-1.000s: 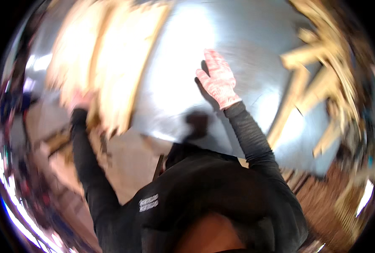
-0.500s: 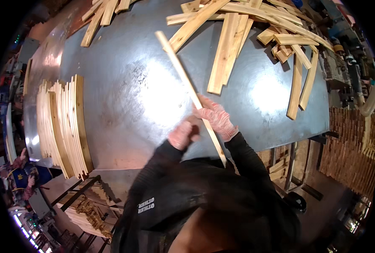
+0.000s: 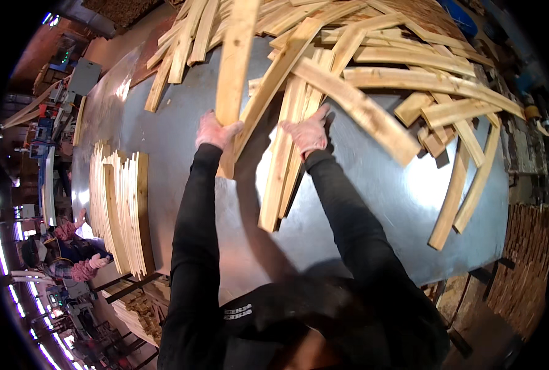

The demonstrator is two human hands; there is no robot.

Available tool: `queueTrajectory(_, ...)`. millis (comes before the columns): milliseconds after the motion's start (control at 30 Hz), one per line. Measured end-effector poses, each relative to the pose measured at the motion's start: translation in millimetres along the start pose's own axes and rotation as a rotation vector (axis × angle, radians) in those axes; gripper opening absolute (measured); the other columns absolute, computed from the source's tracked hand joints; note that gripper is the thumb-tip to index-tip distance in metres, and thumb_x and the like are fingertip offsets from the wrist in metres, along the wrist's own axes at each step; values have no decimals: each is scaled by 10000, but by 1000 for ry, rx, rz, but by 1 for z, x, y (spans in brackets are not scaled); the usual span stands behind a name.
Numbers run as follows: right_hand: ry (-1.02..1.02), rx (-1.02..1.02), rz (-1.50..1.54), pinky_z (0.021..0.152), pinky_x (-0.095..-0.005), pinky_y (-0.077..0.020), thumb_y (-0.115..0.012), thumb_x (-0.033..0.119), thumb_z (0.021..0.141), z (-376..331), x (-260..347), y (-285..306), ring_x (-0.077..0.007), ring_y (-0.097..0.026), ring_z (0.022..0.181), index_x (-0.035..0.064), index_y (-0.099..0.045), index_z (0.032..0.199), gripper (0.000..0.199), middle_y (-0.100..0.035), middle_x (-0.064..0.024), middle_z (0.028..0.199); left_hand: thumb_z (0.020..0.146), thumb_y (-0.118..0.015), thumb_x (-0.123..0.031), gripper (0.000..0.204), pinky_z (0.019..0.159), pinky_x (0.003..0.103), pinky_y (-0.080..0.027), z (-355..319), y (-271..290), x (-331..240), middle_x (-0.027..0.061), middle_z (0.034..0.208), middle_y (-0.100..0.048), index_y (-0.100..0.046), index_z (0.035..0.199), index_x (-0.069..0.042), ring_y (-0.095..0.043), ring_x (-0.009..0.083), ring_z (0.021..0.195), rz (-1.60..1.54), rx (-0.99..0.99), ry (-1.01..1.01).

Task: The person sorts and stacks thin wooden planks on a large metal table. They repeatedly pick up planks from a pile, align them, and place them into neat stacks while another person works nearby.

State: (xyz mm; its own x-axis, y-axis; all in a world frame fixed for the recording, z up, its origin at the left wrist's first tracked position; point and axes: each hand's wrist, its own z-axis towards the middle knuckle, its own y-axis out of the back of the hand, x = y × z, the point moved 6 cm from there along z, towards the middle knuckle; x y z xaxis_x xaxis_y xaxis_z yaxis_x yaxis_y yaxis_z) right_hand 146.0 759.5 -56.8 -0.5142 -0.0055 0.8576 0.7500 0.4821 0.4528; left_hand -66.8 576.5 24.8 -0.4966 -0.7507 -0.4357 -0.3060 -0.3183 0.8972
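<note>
My left hand [image 3: 216,131], in a pale pinkish work glove, grips the lower part of a wooden board [image 3: 235,68] that stands out toward the far side of the table. My right hand [image 3: 308,132], gloved alike, is closed at the edge of a pair of narrow wooden boards [image 3: 277,179], its thumb across their top; some fingers are hidden. Between my hands another board [image 3: 274,80] slants up to the right. A wide board [image 3: 361,111] lies at an angle just beyond and right of my right hand.
Loose boards pile along the far side of the metal table [image 3: 182,160]. Upright strips form a neat stack [image 3: 120,209] at the left. Two curved strips [image 3: 462,191] lie at the right. A co-worker [image 3: 70,253] is beyond the left edge; stacked wood [image 3: 527,271] stands at the right.
The thin strip held earlier is out of my hands. Both hands have reached forward and apart to boards at the pile. The view has shifted, showing more of the pile.
</note>
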Motion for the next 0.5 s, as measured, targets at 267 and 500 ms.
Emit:
queueTrajectory(267, 113, 59, 201, 1071, -382, -377, -845, 365, 651, -6, -32, -19, -373, -473, 1272, -45, -291, 1434, 1043, -456, -274, 1382, 712, -837, -452, 763, 807, 352, -527, -34, -105, -8, 148, 1020, -677, -528, 1195, 51, -645, 209, 905, -299, 310, 197)
queueTrajectory(500, 73, 222, -623, 1003, -375, -465, -783, 308, 796, -125, -34, 126, -267, -590, 1172, 31, -422, 1408, 763, -617, -137, 1248, 814, -772, -319, 610, 851, 308, -503, -272, -126, 63, 119, 1044, -681, -513, 1198, 78, -628, 169, 940, -1065, 245, 576)
